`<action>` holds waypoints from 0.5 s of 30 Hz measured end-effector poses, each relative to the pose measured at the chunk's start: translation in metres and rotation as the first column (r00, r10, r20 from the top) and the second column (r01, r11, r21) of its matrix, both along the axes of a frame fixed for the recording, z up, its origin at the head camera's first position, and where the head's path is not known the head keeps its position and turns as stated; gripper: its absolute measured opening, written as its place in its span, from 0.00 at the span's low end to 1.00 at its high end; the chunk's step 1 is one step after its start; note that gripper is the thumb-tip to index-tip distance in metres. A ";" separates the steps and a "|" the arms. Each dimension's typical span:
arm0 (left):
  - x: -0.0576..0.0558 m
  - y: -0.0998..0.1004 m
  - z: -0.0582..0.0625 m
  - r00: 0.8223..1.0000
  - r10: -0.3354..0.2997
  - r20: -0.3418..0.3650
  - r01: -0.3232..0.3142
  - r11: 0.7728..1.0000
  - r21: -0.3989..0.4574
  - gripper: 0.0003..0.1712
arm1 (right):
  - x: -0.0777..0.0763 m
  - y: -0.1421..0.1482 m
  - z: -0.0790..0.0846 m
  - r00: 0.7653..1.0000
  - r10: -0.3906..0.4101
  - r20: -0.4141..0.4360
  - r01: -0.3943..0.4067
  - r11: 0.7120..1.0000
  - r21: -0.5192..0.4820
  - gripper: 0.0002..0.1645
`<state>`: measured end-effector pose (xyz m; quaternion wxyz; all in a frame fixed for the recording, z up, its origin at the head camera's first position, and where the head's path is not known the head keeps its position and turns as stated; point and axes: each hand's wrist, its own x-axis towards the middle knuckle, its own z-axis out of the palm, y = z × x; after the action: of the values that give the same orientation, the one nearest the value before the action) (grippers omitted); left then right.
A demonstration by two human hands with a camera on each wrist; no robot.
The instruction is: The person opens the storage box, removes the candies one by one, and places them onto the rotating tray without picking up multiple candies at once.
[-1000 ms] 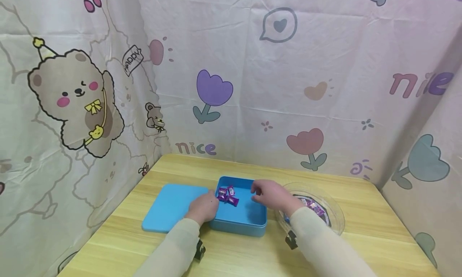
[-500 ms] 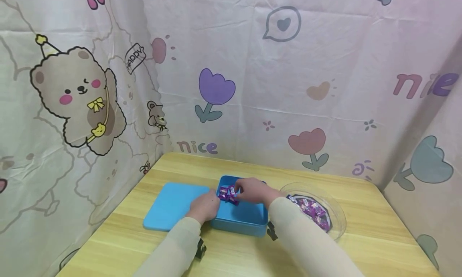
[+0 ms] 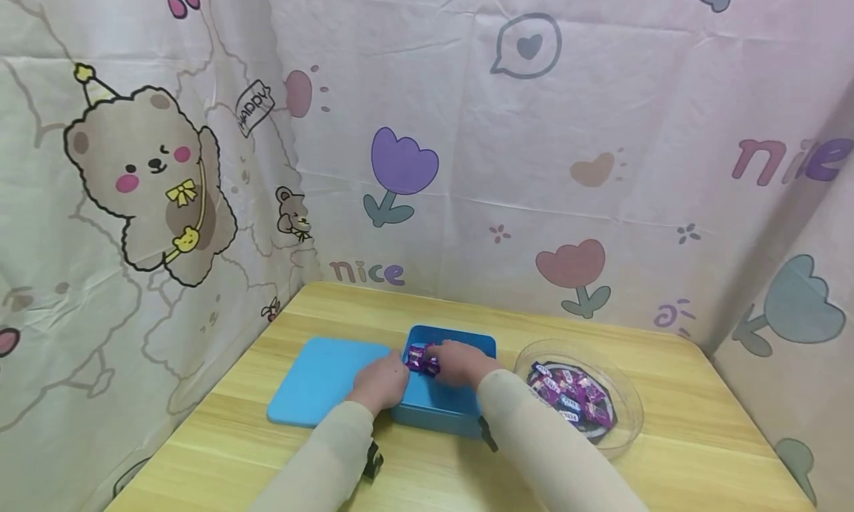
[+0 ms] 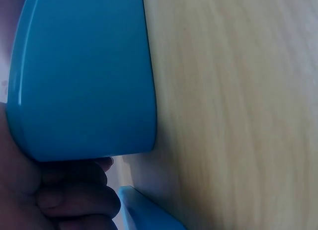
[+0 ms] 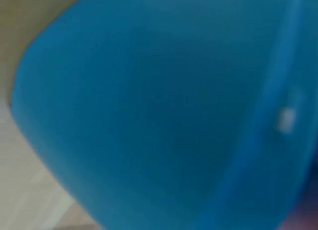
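Observation:
An uncovered blue box [image 3: 443,421] stands on the table. My left hand [image 3: 382,382] grips its left side at the rim; in the left wrist view, curled fingers [image 4: 79,199] show beside the box wall. Purple-wrapped candies [image 3: 415,358] lie inside, at the box's left end. My right hand [image 3: 457,362] reaches into the box from the right, its fingertips down at these candies and partly covering them. I cannot tell whether it pinches one. The blurred right wrist view is mostly filled by the blue box [image 5: 149,115].
A flat blue lid [image 3: 310,382] lies on the wooden table [image 3: 440,467] left of the box. To the right, partly behind my right sleeve, stands a clear round dish [image 3: 630,423] with several purple candies [image 3: 590,393]. Patterned curtains [image 3: 467,127] hang behind and beside the table.
My right hand has moved left from over the box's right side and lowered to the candies at the left end. More of the round dish shows. My left hand stays on the box.

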<state>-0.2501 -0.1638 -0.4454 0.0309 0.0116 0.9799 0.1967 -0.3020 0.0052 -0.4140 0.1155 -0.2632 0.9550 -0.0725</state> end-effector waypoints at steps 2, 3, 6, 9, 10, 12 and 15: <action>0.000 0.000 0.000 1.000 -0.003 -0.006 0.003 1.000 -0.003 0.29 | 0.000 0.001 -0.002 1.000 0.010 -0.009 -0.010 1.000 0.008 0.25; 0.000 0.000 0.000 1.000 -0.003 -0.007 0.003 1.000 -0.003 0.29 | 0.000 0.001 -0.002 1.000 0.015 -0.017 -0.015 1.000 0.010 0.25; 0.000 0.000 0.000 1.000 0.002 -0.006 -0.002 1.000 0.002 0.28 | -0.002 0.001 -0.004 0.999 0.034 -0.032 -0.034 0.999 0.002 0.20; -0.001 0.001 0.000 1.000 0.011 0.000 -0.011 1.000 0.010 0.29 | -0.002 0.001 -0.007 0.999 0.038 -0.024 -0.038 0.999 -0.005 0.13; -0.001 0.001 0.000 1.000 0.013 0.002 -0.013 1.000 0.013 0.29 | -0.002 0.001 -0.008 0.999 0.039 -0.023 -0.039 0.999 -0.007 0.11; -0.001 0.001 0.000 1.000 0.019 0.007 -0.019 1.000 0.016 0.29 | -0.001 0.001 -0.009 0.999 0.038 -0.021 -0.038 0.999 -0.007 0.08; -0.001 0.001 -0.001 1.000 0.017 0.003 -0.017 1.000 0.009 0.30 | -0.001 0.003 -0.012 1.000 0.024 -0.019 -0.024 1.000 -0.015 0.08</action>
<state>-0.2513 -0.1629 -0.4463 0.0306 0.0034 0.9790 0.2014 -0.3028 0.0085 -0.4258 0.1055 -0.2761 0.9523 -0.0758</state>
